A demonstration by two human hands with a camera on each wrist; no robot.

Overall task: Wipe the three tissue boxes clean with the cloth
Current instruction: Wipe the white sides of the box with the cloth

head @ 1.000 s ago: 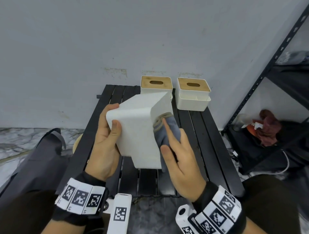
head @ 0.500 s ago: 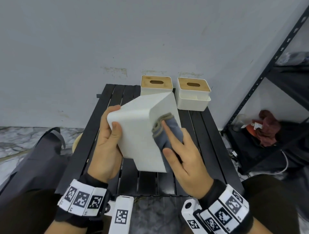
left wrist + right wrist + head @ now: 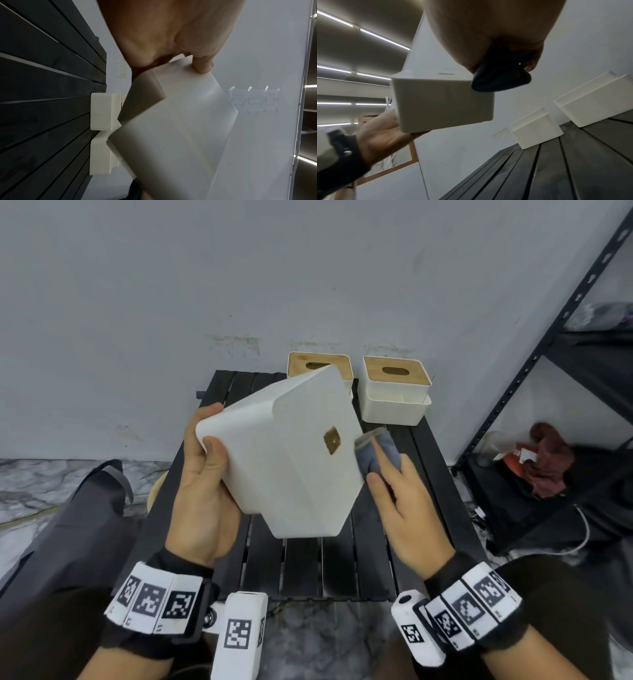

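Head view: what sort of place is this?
Probably a storeroom or workshop corner, not a lived-in room. A bare, scuffed wall, a black metal rack with a heap of rags low down, and a low black slatted table standing on a marble-pattern floor point that way.

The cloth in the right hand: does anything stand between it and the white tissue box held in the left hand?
Nothing visible does. The grey cloth, pinched in the right hand, sits right beside the edge of the lifted tissue box.
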